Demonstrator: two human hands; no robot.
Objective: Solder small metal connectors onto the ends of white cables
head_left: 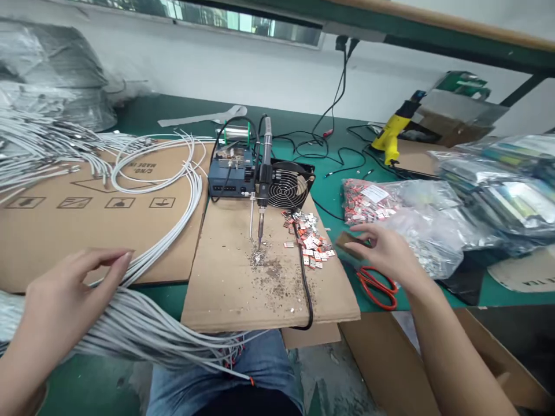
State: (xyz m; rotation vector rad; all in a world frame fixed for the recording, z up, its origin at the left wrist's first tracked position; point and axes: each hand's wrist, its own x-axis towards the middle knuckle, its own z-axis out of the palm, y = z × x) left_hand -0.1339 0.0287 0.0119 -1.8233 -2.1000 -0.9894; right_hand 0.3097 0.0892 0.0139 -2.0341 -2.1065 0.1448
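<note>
My left hand [80, 289] is above the bundle of grey cables [147, 329], thumb and forefinger pressed together; whatever may be between them is too small to tell. My right hand [385, 248] pinches a small brown piece [353, 245] just right of the cardboard sheet [217, 294]. Upright over that sheet stands a soldering iron [262, 202], its tip above grey solder scraps [257, 257]. Small metal connectors with orange parts [313, 242] lie in a pile on the sheet's right side. Red-handled scissors [377, 289] rest below my right hand.
Behind the iron are a blue soldering station [229, 179] and a fan [286, 188]. Coiled white cables [173, 231] lie at left. Bagged connectors [368, 202], a yellow heat gun [390, 136] and plastic-wrapped packs [511, 190] are at right. A black cord [306, 289] crosses the sheet.
</note>
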